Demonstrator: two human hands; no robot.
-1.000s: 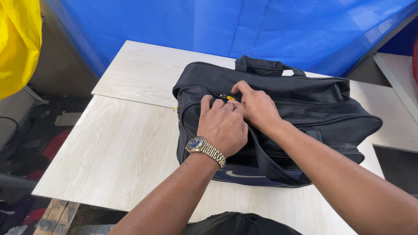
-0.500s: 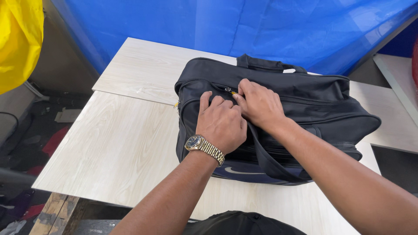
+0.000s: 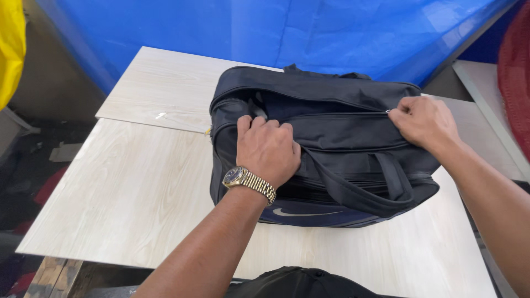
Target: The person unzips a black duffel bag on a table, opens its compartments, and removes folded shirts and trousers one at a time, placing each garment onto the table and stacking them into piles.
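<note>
Left hand [image 3: 269,149], gold wristwatch [image 3: 249,180] at the wrist, pressed palm-down on the near-left part of a black duffel bag [image 3: 331,149], fingers curled over the fabric beside the left end of its zipper line. Right hand [image 3: 425,122] closed in a pinch at the zipper's right end, the pull itself too small to make out. Bag flat on its side atop a pale wood-grain table [image 3: 127,193], long axis running left to right across the view, carry straps [image 3: 381,182] draped toward the wearer, a second handle [image 3: 326,72] showing at the far edge. Contents hidden; only dark folds visible along the opening. Behind the table, a blue tarp [image 3: 309,27]; at far left, a patch of yellow fabric [image 3: 10,44]; at far right, something dark red [image 3: 516,83].
</note>
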